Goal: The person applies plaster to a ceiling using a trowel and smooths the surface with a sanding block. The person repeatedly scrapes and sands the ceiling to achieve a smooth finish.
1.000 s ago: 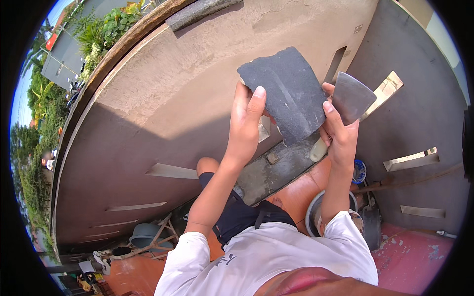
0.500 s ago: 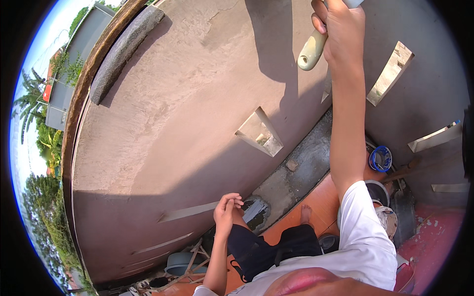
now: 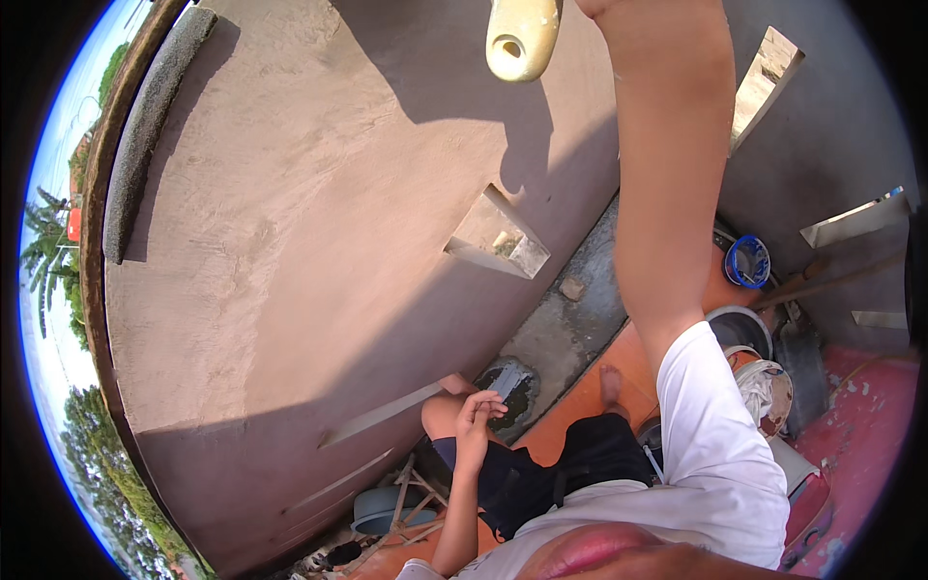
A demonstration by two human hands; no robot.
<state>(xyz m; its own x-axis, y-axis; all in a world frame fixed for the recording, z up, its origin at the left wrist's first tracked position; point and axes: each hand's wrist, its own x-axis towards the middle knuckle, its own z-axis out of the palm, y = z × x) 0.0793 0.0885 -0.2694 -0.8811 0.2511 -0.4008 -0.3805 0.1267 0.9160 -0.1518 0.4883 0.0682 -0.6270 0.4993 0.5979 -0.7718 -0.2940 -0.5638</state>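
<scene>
A right arm [image 3: 677,174] reaches up past a plastered wall [image 3: 338,242], with a pale tool handle [image 3: 522,43] at the top edge.

Only the lower edge of the right hand [image 3: 597,6] shows, so whether its fingers grip the handle cannot be told; the handle's holed end is just left of that hand. 0.5 seconds ago those fingers were visibly wrapped around it, and it looked smaller. The left hand [image 3: 478,416] is low beside a bent knee [image 3: 438,420], its fingers loosely curled, nothing seen in them; 1 second ago they held a dark slab. Above the left fingers, a slot [image 3: 503,237] pierces the wall; far up-left of them, a rough grey strip [image 3: 155,126] lines its edge. Up and right of them is a blue-rimmed bucket [image 3: 747,261].
</scene>
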